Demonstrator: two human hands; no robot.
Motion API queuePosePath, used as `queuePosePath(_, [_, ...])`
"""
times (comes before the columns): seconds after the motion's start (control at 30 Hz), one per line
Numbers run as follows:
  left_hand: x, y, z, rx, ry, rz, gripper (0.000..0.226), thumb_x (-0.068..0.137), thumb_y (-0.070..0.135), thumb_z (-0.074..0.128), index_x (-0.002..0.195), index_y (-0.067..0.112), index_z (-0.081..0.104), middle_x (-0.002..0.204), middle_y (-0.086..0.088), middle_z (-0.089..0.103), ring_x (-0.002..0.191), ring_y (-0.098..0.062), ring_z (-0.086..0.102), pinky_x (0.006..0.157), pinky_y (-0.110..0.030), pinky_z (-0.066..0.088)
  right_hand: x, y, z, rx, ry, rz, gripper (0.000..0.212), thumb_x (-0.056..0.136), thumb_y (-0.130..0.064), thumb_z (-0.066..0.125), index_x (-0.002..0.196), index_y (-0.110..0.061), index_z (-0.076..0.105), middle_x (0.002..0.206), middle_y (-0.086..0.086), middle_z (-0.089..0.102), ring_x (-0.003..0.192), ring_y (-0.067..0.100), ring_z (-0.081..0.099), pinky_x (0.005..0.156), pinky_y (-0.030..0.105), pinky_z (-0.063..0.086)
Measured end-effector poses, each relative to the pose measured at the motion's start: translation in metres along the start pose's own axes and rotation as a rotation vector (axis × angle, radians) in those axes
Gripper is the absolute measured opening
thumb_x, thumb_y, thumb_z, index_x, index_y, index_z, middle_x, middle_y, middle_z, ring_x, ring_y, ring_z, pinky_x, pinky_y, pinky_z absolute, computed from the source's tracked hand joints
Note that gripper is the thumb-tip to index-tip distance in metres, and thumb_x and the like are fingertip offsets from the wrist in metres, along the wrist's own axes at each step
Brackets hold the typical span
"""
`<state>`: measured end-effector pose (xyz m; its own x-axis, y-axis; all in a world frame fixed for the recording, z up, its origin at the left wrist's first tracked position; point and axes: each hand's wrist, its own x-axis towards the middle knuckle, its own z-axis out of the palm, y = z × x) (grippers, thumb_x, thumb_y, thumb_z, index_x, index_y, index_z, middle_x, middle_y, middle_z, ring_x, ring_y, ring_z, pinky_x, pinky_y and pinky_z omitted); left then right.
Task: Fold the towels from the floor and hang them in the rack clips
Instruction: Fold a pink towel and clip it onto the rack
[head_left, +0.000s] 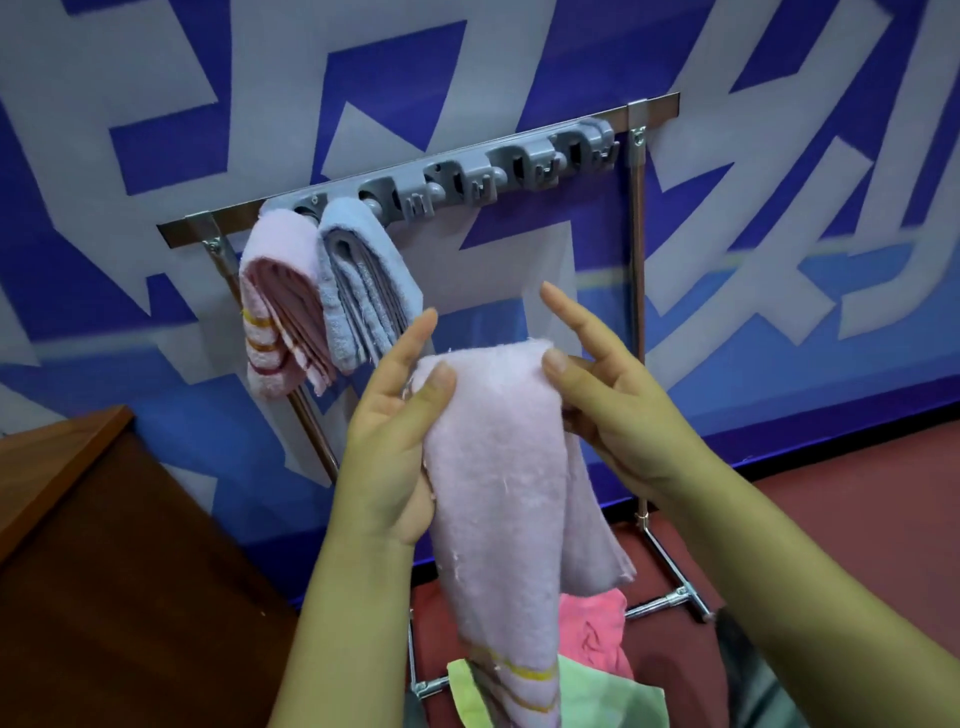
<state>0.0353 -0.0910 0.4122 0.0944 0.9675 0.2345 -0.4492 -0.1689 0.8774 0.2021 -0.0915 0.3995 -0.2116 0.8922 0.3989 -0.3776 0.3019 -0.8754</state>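
Together, two hands' fingers (439, 384) pinch one pink towel (498, 483); two towels (322, 296) hang clipped.

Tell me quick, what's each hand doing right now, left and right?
Left hand: grip closed on the pink towel, thumb pinching its top left corner.
Right hand: grip closed on the same towel, thumb on its top right corner, index finger straight.

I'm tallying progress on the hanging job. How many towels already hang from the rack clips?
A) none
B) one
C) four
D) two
D: a pink striped towel and a light blue towel hang side by side at the left end of the grey clip rail, while a third, the pale pink towel, is pinched between the left hand and right hand.
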Motion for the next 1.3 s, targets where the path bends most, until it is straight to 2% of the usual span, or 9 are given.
queuePosePath(0.17, [0.009,0.006,0.006,0.084,-0.04,-0.054,0.045,0.072,0.012,0.059,0.116,0.02,0.063,0.085,-0.002,0.073,0.074,-0.01,0.069,0.062,-0.022,0.056,-0.012,0.011,-0.008,-0.005,-0.081,0.106,0.069,0.057,-0.072,0.069,0.118,-0.068,0.038,0.078,0.009,0.038,0.07,0.021,0.038,0.068,0.031,0.044])
queuePosePath(0.27, [0.01,0.005,0.003,0.134,-0.045,-0.093,0.052,0.071,0.011,0.061,0.122,0.019,0.06,0.099,-0.007,0.07,0.081,-0.015,0.07,0.067,-0.026,0.057,-0.017,0.008,-0.009,-0.13,-0.042,-0.016,0.067,0.08,-0.038,0.069,0.132,-0.057,0.031,0.058,-0.003,0.045,0.061,0.009,0.046,0.066,0.026,0.046])
queuePosePath(0.4, [0.01,0.004,-0.002,0.202,-0.017,-0.075,0.057,0.07,0.015,0.064,0.125,0.022,0.057,0.11,-0.006,0.066,0.085,-0.013,0.069,0.069,-0.027,0.057,-0.012,0.001,0.002,-0.21,0.005,-0.108,0.047,0.086,0.002,0.058,0.117,-0.034,0.058,0.088,-0.008,0.073,0.09,0.005,0.066,0.081,0.02,0.052])
queuePosePath(0.53, [0.008,0.004,-0.011,0.255,0.001,-0.056,0.05,0.077,0.039,0.067,0.125,0.033,0.057,0.132,-0.002,0.057,0.11,-0.016,0.062,0.091,-0.036,0.051,-0.009,-0.003,0.012,-0.313,0.041,-0.133,0.035,0.086,0.004,0.057,0.09,-0.027,0.072,0.089,-0.019,0.073,0.095,-0.002,0.065,0.084,0.014,0.049])
queuePosePath(0.63, [0.005,0.001,-0.014,0.246,-0.005,-0.046,0.071,0.061,0.055,0.078,0.126,0.036,0.055,0.136,-0.002,0.054,0.116,-0.018,0.059,0.091,-0.035,0.052,-0.007,-0.006,0.013,-0.355,0.033,-0.148,0.037,0.087,0.005,0.056,0.089,-0.029,0.072,0.086,-0.022,0.071,0.093,-0.006,0.063,0.081,0.011,0.047])
queuePosePath(0.73, [0.005,-0.002,-0.011,0.171,-0.011,0.041,0.08,0.053,0.041,0.086,0.126,0.035,0.054,0.12,-0.005,0.066,0.099,-0.018,0.067,0.074,-0.029,0.056,-0.005,-0.005,0.011,-0.424,-0.002,-0.173,0.04,0.086,0.012,0.05,0.097,-0.02,0.072,0.087,-0.015,0.07,0.091,-0.003,0.063,0.085,0.014,0.048])
queuePosePath(0.9, [0.005,0.003,0.005,0.19,0.053,0.224,0.05,0.069,0.009,0.064,0.115,0.024,0.052,0.077,0.011,0.073,0.074,-0.006,0.068,0.063,-0.022,0.056,-0.003,-0.007,0.007,-0.562,-0.024,-0.222,0.046,0.077,0.004,0.042,0.098,-0.026,0.071,0.083,-0.027,0.063,0.088,-0.005,0.059,0.095,0.015,0.04])
queuePosePath(1.07, [0.006,0.003,0.008,0.201,0.097,0.24,0.036,0.066,0.011,0.067,0.099,0.021,0.055,0.07,0.002,0.072,0.064,-0.008,0.067,0.055,-0.022,0.054,-0.001,-0.007,-0.001,-0.623,-0.002,-0.309,0.052,0.078,0.006,0.042,0.099,-0.032,0.07,0.092,0.008,0.064,0.087,0.026,0.06,0.078,0.045,0.05])
queuePosePath(1.3, [0.005,0.009,0.013,0.172,0.046,0.29,0.037,0.067,0.005,0.064,0.1,0.019,0.054,0.075,0.005,0.072,0.074,-0.009,0.068,0.064,-0.024,0.056,0.003,-0.008,-0.005,-0.712,-0.021,-0.405,0.053,0.077,0.012,0.041,0.101,-0.027,0.069,0.104,0.004,0.066,0.1,0.016,0.062,0.083,0.033,0.053])
